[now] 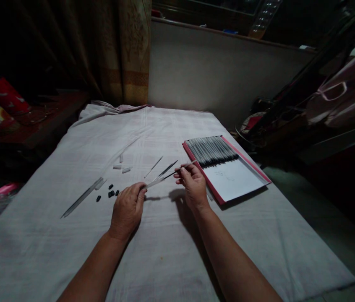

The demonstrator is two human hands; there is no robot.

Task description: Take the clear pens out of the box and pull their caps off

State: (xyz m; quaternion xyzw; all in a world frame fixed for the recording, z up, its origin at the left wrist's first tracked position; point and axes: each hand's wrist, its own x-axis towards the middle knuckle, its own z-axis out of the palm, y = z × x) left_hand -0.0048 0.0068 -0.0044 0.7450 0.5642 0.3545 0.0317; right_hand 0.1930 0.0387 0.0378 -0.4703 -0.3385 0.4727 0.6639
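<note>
Two bare hands work above a cloth-covered surface (161,239), meeting at a slender line of pen parts. The left hand (129,205), palm down, has its fingers closed around the near end of a clear pen barrel (155,183); this low grip probably serves to steady the tube. The right hand (192,184) is raised a little higher, thumb and fingertips pinched with almost no gap on a thin dark ink refill (169,175), whose pale end projects past the fingers towards the box. Barrel and refill lie nearly on one axis, a hold that seems suited to keeping them aligned; whether one sits inside the other is too small to tell. Just beyond the hands, loose refills (166,168) rest on the cloth, apparently within easy reach. To the left, black plugs (111,193) form a small cluster near the left hand, short clear caps (117,167) lie behind them, and spare clear barrels (82,197) lie side by side farther out, an arrangement that suggests sorting by kind. To the right, an open red-edged box (214,193) holds a row of black-tipped pens (212,149) set parallel across its far half, presumably to keep them orderly; its near half shows a white base with faint marks.
</note>
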